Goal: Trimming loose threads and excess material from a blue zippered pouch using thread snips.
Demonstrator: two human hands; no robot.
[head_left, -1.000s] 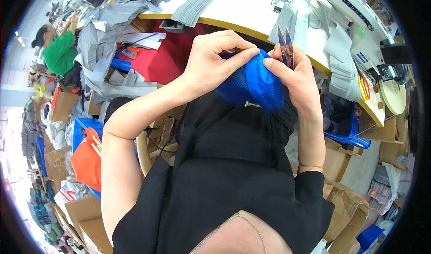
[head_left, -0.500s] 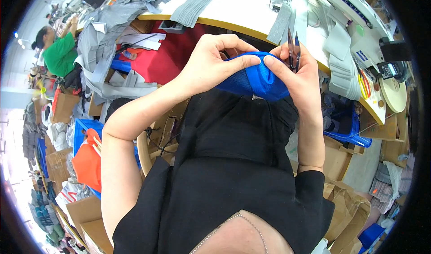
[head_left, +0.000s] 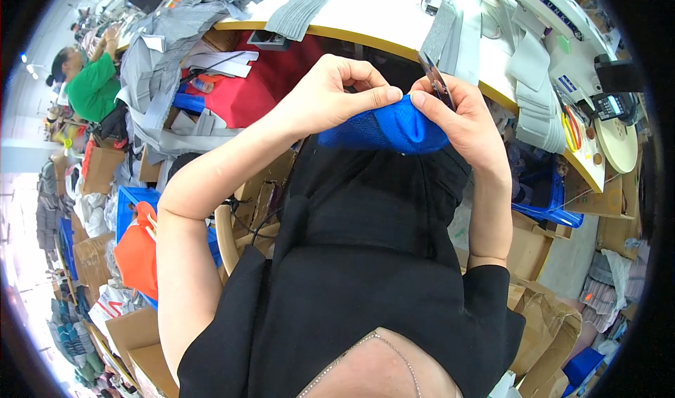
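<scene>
A piece of blue knitted fabric (head_left: 404, 132) hangs over my lap, part of it a darker mesh. My left hand (head_left: 337, 94) pinches its upper edge between thumb and bent fingers. Close beside it, my right hand (head_left: 467, 120) pinches the same edge with thumb and forefinger. Small thread snips (head_left: 436, 80) are also tucked in my right hand, their dark blades pointing up and to the left, away from the cloth. The fingertips of both hands nearly meet. Fingers behind the fabric are partly hidden.
Ahead stands a white sewing table (head_left: 380, 11) bearing grey fabric strips (head_left: 306, 8) and a sewing machine (head_left: 555, 11). Orange-handled scissors (head_left: 571, 129) lie at its right. Blue crates (head_left: 552, 204) and cardboard boxes (head_left: 548, 335) crowd both sides. A person in green (head_left: 93, 88) works far left.
The blue fabric has shifted slightly left and now hangs flatter, its fold less bulged. In my right hand the snips have tilted to the left.
</scene>
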